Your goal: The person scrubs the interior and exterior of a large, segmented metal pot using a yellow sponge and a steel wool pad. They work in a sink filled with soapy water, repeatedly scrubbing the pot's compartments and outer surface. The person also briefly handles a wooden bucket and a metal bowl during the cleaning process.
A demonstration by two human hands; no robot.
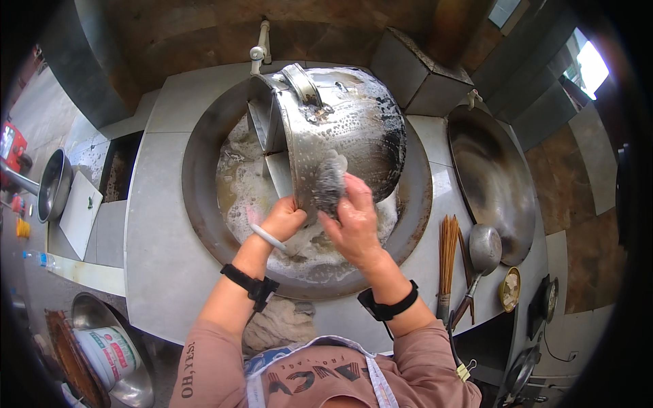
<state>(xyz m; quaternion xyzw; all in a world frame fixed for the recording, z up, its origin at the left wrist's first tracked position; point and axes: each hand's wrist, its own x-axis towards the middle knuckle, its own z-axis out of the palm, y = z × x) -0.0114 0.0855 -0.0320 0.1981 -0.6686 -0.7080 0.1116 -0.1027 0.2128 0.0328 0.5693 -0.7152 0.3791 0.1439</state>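
Note:
A large metal pot (347, 117), dented and stained, lies tilted on its side in a big built-in wok (204, 204) of soapy water (316, 255). Its mouth faces left and shows metal dividers inside. My left hand (287, 218) grips the pot's rim near the bottom of the opening. With my right hand (354, 219) I hold a steel wool scrubber (330, 186) against the soapy, blackened outer wall. A metal loop handle (302, 85) stands at the top of the pot.
A water tap (257, 53) rises behind the wok. To the right are a second wok (492, 178), a bamboo brush (447, 255), a metal ladle (484, 250) and a small yellow bowl (510, 289). A saucepan (55, 186) is at left, and a grey cloth (279, 324) lies at the front edge.

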